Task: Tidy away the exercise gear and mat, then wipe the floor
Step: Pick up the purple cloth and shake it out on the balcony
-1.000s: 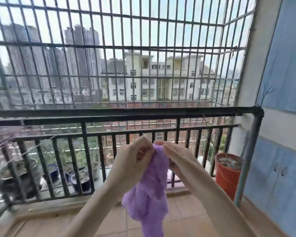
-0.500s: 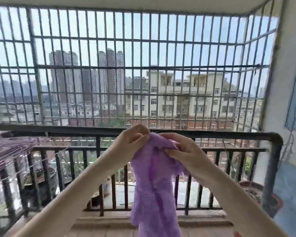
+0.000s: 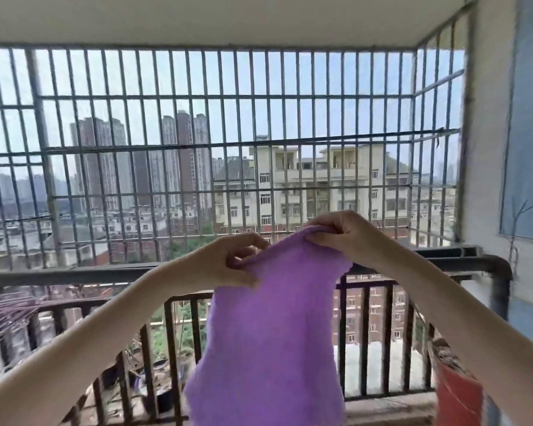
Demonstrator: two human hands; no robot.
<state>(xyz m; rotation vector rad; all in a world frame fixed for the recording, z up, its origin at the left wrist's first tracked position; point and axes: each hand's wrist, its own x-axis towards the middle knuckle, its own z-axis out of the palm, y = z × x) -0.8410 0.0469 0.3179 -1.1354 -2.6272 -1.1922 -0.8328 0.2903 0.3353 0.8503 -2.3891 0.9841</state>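
Note:
A fluffy purple cloth [image 3: 268, 327] hangs in front of me at chest height, above the dark balcony railing [image 3: 74, 273]. My left hand [image 3: 228, 262] pinches its top edge on the left side. My right hand [image 3: 342, 233] pinches the top edge further right and slightly higher. The cloth is spread between them and drapes down past the bottom of the view. No exercise gear or mat is in sight.
A metal security grille [image 3: 197, 149] closes the balcony beyond the railing. A red-orange flower pot [image 3: 459, 398] stands at the lower right by a grey pipe [image 3: 500, 290]. A pinkish wire rack [image 3: 6, 315] juts in at the left. Blue panels [image 3: 530, 133] cover the right wall.
Both hands have risen and moved apart, spreading the cloth's top edge wider. My view has tilted upward, so the ceiling shows and the floor has dropped out of sight.

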